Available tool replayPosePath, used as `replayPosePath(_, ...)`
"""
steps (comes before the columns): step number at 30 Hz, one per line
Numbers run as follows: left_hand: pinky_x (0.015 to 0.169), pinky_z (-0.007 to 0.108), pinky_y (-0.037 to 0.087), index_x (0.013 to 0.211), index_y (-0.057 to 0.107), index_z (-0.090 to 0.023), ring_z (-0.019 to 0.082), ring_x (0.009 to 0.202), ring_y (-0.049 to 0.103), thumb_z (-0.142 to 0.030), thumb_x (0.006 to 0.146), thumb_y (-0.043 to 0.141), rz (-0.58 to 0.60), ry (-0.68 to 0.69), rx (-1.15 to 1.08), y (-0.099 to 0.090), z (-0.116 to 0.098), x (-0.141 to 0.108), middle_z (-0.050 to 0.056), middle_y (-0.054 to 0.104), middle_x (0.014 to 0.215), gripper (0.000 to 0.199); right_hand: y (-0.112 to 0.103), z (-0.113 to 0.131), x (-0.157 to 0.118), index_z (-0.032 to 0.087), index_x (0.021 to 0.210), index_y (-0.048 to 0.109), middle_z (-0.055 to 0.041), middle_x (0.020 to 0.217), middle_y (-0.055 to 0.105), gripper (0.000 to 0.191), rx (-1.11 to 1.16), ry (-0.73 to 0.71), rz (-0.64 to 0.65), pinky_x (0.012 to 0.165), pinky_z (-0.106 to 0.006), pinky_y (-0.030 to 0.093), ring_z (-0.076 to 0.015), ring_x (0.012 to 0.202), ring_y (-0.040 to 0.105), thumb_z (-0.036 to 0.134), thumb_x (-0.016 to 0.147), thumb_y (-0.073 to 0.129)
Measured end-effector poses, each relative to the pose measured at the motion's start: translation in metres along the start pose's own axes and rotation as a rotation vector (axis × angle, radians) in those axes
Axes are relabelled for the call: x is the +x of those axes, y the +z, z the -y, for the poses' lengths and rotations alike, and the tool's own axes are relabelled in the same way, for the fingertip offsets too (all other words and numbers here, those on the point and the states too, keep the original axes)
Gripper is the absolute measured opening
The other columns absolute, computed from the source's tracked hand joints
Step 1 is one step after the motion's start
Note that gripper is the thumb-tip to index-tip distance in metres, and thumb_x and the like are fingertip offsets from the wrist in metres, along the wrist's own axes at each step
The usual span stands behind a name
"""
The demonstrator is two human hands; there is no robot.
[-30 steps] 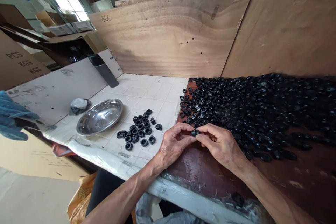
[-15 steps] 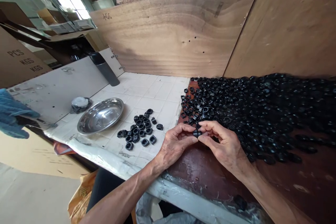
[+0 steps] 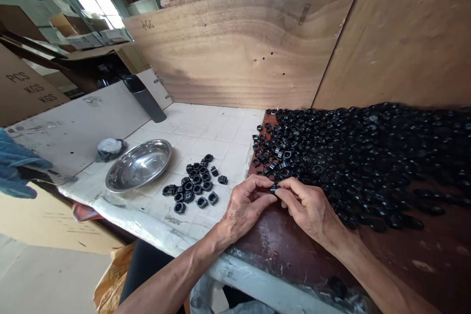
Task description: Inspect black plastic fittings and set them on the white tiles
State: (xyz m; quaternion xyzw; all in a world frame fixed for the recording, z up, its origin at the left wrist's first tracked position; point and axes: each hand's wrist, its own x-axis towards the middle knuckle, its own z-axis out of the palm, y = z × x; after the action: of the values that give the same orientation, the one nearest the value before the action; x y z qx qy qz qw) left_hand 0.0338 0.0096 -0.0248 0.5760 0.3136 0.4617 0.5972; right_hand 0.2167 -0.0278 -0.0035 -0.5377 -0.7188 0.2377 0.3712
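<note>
My left hand (image 3: 247, 206) and my right hand (image 3: 306, 204) meet over the dark red board. Between their fingertips is a small black plastic ring (image 3: 273, 189), pinched from both sides and partly covered by the fingers. Just beyond my hands and to the right spreads a large heap of black plastic rings (image 3: 353, 152). To the left, on the white surface, lies a small group of similar black rings (image 3: 197, 189), some flat and some on edge. Whether the held piece is one part or two joined, I cannot tell.
A shallow steel bowl (image 3: 140, 166) stands left of the small group. Behind it a dark bottle (image 3: 145, 98) leans against the low side panel (image 3: 73, 130). A tall wooden board (image 3: 228, 54) closes the back. A blue cloth glove (image 3: 18, 167) hangs at the far left.
My right hand's fingers have shifted slightly and curl closer around the black ring. The whole view has moved a little; the piles look the same.
</note>
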Motion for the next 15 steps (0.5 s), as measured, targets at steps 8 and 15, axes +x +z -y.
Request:
replayPosePath(8, 0.087, 0.030, 0.054, 0.097, 0.070, -0.017, 0.016, 0.091, 0.067, -0.025, 0.080, 0.081, 0.018, -0.080, -0.052, 0.005, -0.010, 0.000, 0.005, 0.068, 0.101, 0.022, 0.003, 0.001, 0.001, 0.020, 0.087, 0.060, 0.0007, 0.073, 0.062, 0.027, -0.033, -0.039, -0.111, 0.065, -0.024, 0.042, -0.0124, 0.063, 0.058, 0.031, 0.105, 0.043)
replayPosePath(15, 0.084, 0.027, 0.054, 0.099, 0.069, -0.018, 0.014, 0.086, 0.067, -0.027, 0.077, 0.083, -0.026, -0.157, -0.134, 0.004, -0.012, 0.001, 0.003, 0.070, 0.100, 0.028, 0.001, -0.001, 0.001, 0.020, 0.094, 0.065, -0.0013, 0.081, 0.068, 0.016, -0.002, -0.135, -0.110, 0.070, -0.025, 0.046, -0.0143, 0.071, 0.063, 0.023, 0.101, 0.051)
